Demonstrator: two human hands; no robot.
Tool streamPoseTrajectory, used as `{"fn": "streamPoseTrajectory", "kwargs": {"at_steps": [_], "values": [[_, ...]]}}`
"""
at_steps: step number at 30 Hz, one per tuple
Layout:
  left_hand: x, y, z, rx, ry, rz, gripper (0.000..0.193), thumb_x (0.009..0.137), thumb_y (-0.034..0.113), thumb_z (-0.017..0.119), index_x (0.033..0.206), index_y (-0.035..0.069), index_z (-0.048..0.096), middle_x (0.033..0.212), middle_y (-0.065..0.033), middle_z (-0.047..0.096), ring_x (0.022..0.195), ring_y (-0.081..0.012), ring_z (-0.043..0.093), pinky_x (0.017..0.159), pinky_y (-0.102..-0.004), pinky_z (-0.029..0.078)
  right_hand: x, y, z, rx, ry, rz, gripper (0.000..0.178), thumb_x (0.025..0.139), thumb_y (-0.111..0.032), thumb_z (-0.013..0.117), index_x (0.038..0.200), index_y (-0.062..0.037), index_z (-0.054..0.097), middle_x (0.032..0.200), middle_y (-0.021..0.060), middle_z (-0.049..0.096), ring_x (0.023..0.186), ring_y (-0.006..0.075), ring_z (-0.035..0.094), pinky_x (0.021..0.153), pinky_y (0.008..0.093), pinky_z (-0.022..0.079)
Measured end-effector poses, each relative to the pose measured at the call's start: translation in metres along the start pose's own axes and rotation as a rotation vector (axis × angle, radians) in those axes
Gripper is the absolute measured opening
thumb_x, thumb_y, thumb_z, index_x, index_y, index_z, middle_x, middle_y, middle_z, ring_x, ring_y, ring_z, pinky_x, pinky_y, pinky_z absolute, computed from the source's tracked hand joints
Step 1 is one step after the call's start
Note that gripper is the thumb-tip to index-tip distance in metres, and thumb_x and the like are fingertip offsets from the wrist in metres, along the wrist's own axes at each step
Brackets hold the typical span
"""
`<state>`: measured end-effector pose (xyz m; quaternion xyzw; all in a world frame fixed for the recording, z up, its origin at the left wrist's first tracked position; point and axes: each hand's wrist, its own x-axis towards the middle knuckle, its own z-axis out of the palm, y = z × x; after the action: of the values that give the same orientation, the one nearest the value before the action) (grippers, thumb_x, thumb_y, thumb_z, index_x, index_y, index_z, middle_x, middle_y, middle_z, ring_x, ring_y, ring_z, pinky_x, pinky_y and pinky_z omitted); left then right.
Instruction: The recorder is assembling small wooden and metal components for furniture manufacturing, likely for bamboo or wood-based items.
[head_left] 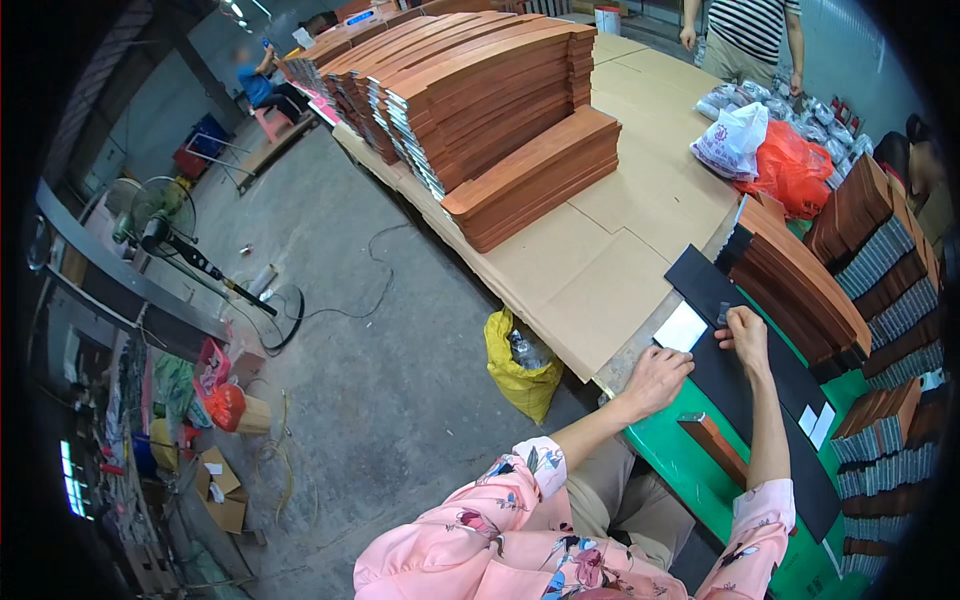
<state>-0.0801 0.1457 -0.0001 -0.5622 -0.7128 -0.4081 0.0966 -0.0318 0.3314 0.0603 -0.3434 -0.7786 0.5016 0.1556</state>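
Note:
A long black strip [792, 372] lies on the green work surface in front of me. Pinched in my right hand [747, 340] is a small dark grey piece [723, 312], held just over the strip; its kind is too small to tell. My left hand [657, 380] rests at the strip's near edge, beside a white card [681, 328]. Its fingers are curled together, and whatever they may hold is hidden. Small white slips [822, 426] lie farther down the strip. Between my forearms sits a reddish-brown wooden bar [713, 446].
Stacked curved brown boards [530, 170] fill the cardboard-covered table [640, 262]. More boards [795, 280] stand to the right, beside red [790, 165] and white bags [732, 140]. A yellow sack [520, 375] leans by the table edge. A floor fan [190, 245] and other people are farther off.

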Motion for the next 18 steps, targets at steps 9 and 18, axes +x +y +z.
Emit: {"fn": "streamPoseTrajectory", "kwargs": {"at_steps": [9, 18], "values": [[0.003, -0.012, 0.012, 0.101, -0.046, 0.067, 0.025, 0.071, 0.006, 0.056, 0.096, 0.007, 0.061, 0.100, -0.0081, 0.062, 0.093, -0.0240, 0.058, 0.078, -0.0391, 0.043, -0.128, -0.023, -0.076, 0.350, -0.128, 0.098, 0.014, 0.093, -0.014, 0.042, 0.088, -0.0023, 0.047, 0.087, 0.0139, 0.061, 0.057, 0.0150, 0.061, 0.050, 0.0244, 0.050], [0.026, 0.008, 0.010, 0.269, -0.310, 0.072, 0.023, 0.076, 0.011, 0.058, 0.099, 0.007, 0.061, 0.107, -0.0053, 0.059, 0.102, -0.0214, 0.053, 0.085, -0.0486, 0.035, -0.267, 0.073, -0.154, 0.824, 0.322, -0.010, 0.013, 0.092, -0.013, 0.049, 0.098, -0.0021, 0.051, 0.086, 0.0052, 0.057, 0.069, 0.0089, 0.055, 0.062, 0.0252, 0.053]]}}
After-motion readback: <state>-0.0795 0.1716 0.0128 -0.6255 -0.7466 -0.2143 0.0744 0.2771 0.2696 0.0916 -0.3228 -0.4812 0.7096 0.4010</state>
